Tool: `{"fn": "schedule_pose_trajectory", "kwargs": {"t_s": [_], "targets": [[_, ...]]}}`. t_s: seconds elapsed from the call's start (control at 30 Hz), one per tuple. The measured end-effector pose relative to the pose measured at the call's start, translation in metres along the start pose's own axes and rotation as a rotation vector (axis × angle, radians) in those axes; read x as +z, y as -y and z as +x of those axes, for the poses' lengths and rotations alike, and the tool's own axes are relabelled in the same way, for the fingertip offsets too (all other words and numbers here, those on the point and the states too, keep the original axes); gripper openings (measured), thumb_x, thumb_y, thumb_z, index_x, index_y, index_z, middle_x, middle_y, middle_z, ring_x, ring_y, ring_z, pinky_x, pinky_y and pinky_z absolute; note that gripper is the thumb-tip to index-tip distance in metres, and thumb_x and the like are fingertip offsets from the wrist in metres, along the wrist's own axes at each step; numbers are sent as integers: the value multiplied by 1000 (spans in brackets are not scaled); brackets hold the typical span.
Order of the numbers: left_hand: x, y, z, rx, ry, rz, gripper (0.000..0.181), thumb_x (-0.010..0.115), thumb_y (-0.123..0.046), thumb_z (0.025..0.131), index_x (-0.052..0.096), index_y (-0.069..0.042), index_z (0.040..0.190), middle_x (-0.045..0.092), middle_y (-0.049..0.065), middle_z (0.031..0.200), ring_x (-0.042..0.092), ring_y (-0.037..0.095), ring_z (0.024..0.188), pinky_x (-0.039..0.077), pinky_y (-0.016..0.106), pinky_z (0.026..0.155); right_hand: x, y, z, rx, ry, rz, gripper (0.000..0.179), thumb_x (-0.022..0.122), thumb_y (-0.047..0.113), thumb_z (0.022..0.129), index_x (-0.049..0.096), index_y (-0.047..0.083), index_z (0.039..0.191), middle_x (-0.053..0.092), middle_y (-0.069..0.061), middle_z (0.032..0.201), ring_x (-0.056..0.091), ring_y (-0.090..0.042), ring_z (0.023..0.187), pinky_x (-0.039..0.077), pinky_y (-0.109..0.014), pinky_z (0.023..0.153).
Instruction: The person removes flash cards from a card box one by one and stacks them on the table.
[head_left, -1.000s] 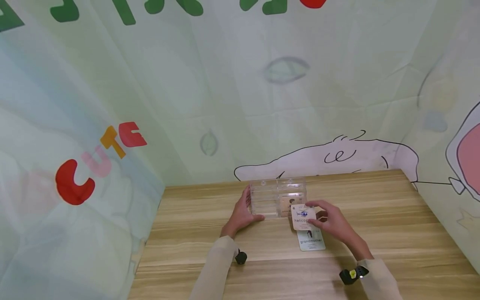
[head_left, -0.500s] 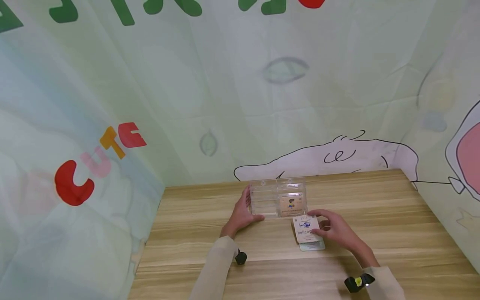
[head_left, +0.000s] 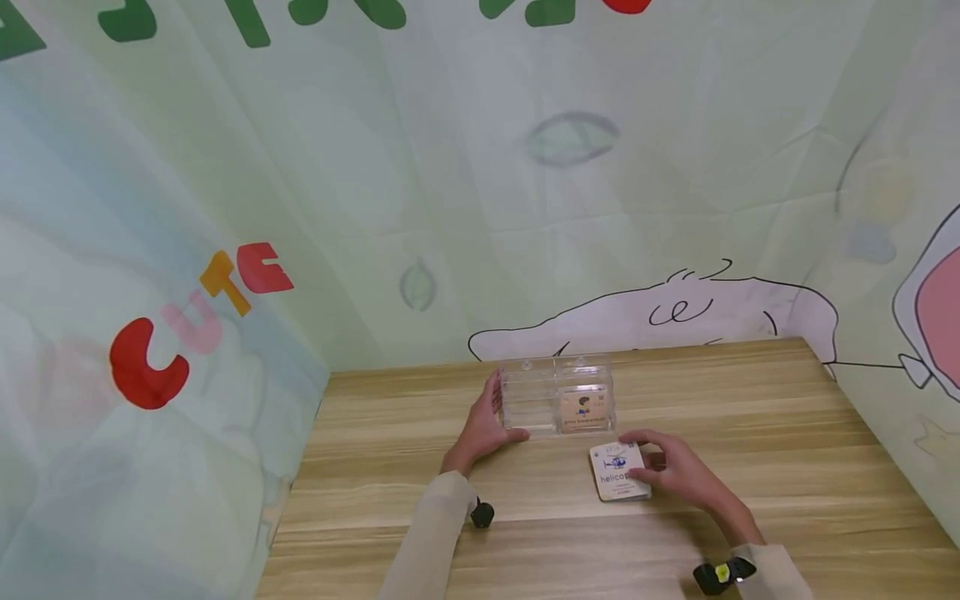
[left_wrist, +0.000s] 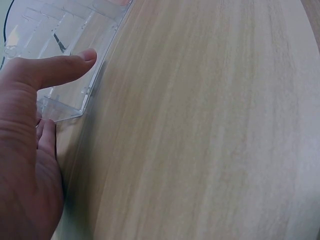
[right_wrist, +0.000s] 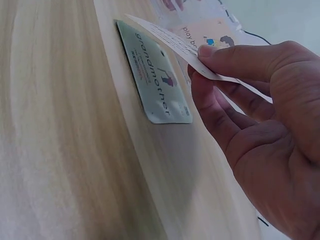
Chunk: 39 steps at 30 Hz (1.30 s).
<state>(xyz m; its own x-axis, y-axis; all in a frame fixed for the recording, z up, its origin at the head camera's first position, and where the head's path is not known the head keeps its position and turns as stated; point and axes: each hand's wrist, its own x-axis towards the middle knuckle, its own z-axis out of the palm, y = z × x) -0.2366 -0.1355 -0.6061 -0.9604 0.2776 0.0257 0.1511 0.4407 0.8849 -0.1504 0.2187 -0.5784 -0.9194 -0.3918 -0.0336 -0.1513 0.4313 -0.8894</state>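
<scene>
My left hand (head_left: 480, 427) grips the left end of a clear plastic card box (head_left: 528, 398), thumb over its front and fingers along its side. The box has two columns of slots. An orange card (head_left: 584, 407) with a cartoon child sits in the right column. With thumb and fingers, my right hand (head_left: 678, 468) pinches a white "helicopter" flash card (head_left: 617, 485) in front of the box. In the right wrist view that card is tilted above a pale green "grandmother" card (right_wrist: 152, 75) lying on the table. The head view shows the helicopter card covering it.
The box stands near the back of the wooden table (head_left: 390, 467). A printed cloth backdrop (head_left: 465, 200) with cartoon drawings and letters rises behind and at the sides. Small black wrist cameras (head_left: 482, 514) are worn on both wrists.
My right hand has drawn the helicopter card away from the box, toward me and slightly right, over the grandmother card. The orange card is now uncovered. My left hand has stayed still.
</scene>
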Motion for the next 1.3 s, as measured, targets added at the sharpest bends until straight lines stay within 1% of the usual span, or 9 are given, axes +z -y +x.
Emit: {"fn": "schedule_pose_trajectory", "kwargs": {"t_s": [0.17, 0.27, 0.43, 0.53, 0.67, 0.83, 0.93, 1.1, 1.3], "targets": [[0, 1, 0, -12, -1, 25, 128, 98, -17, 75, 11, -9, 169, 28, 16, 173, 32, 31, 159, 32, 42, 130, 0, -3, -2, -6, -22, -26, 47, 84, 3, 88, 67, -2, 132, 67, -23, 134, 69, -29, 113, 64, -36, 95], [0, 1, 1, -13, 0, 28, 128, 97, -17, 75, 11, -9, 169, 28, 17, 173, 32, 31, 159, 32, 42, 130, 2, -5, -3, -10, -39, -39, 49, 85, 2, 86, 67, -3, 130, 68, -24, 132, 70, -28, 110, 64, -33, 93], [0, 0, 1, -18, 3, 30, 128, 97, -17, 76, 10, -10, 170, 26, 16, 174, 31, 31, 160, 31, 42, 130, 3, -8, -3, -5, -59, -72, 50, 86, 3, 85, 67, -4, 130, 71, -21, 123, 69, -16, 90, 62, -24, 75], [0, -1, 0, -18, 2, 24, 128, 97, -17, 76, 10, -10, 169, 26, 17, 174, 30, 31, 160, 31, 43, 130, 4, -9, -2, 7, -71, -112, 48, 87, 5, 85, 67, -1, 129, 71, -16, 118, 66, -11, 83, 60, -23, 70], [0, -2, 0, -12, -4, 18, 127, 97, -17, 76, 11, -9, 169, 26, 18, 174, 31, 33, 159, 31, 44, 130, 6, -10, -2, 7, -90, -167, 47, 88, 6, 85, 68, 1, 128, 69, -11, 115, 63, -12, 84, 58, -22, 69], [0, -2, 0, -14, -12, 14, 127, 97, -16, 76, 12, -9, 169, 27, 18, 173, 32, 34, 159, 32, 44, 130, 9, -11, -3, -44, -115, -245, 47, 89, 7, 83, 70, 1, 125, 67, -7, 111, 57, -12, 85, 53, -22, 69], [0, -1, 0, -15, -12, 12, 127, 97, -16, 76, 12, -9, 169, 27, 18, 173, 31, 34, 159, 32, 44, 130, 11, -12, -2, -52, -122, -283, 46, 89, 8, 83, 71, 2, 125, 66, -6, 110, 53, -12, 85, 49, -22, 68], [0, -1, 0, -25, -7, 22, 127, 97, -17, 76, 11, -10, 170, 27, 17, 174, 31, 32, 159, 31, 43, 130, 12, -12, -1, -34, -117, -295, 45, 89, 8, 84, 71, 2, 124, 64, -6, 110, 51, -13, 84, 47, -21, 66], [0, -1, 0, -11, -8, 12, 127, 97, -18, 76, 11, -10, 170, 27, 18, 173, 32, 34, 159, 32, 45, 130, 13, -12, -1, -22, -110, -307, 44, 88, 7, 84, 71, 2, 124, 63, -9, 112, 51, -13, 83, 47, -21, 66]]}}
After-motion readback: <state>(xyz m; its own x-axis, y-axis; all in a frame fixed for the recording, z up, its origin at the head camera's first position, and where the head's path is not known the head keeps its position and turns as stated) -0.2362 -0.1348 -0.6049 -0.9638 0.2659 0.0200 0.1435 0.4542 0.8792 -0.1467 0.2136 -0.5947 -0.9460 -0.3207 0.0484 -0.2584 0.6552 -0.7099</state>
